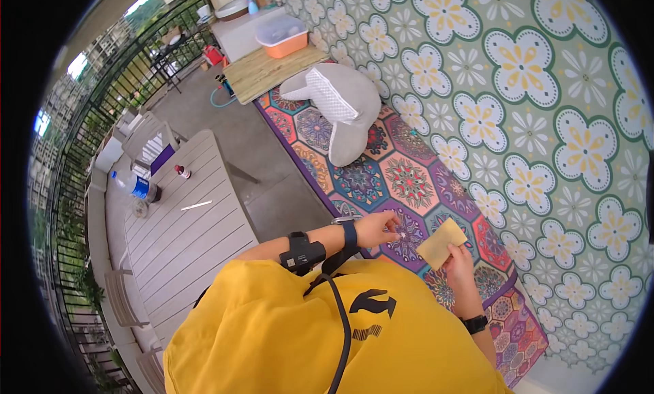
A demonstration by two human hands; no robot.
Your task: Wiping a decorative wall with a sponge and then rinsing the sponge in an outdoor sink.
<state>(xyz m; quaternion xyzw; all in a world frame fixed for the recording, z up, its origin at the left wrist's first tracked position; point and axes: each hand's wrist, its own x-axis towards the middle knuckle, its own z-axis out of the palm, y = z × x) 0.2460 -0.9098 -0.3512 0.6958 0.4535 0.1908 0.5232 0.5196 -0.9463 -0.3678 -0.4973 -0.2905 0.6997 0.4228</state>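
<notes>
Between the thumb and fingers of my right hand (460, 266) is a thin, square, yellowish sheet (440, 244) with a faint grey patch. Its material is unclear. My left hand (377, 229) hovers to the left of the sheet, apart from it, with loosely bent fingers and nothing visible in them. A watch on a dark blue band (350, 235) circles the left wrist, and a black device (302, 253) is strapped to that forearm. Another black wristband (474, 324) is on my right wrist. Below both hands spreads a hexagon-patterned mat (409, 184) with a purple border.
A grey cushioned floor seat (352, 113) rests on the mat beside the flower-patterned wall (480, 118). Left, a slatted table (204, 261) carries a Pepsi bottle (140, 188), a small red-capped bottle (182, 171) and a white strip (196, 205). An orange bin (286, 47) stands on a wooden board (265, 76).
</notes>
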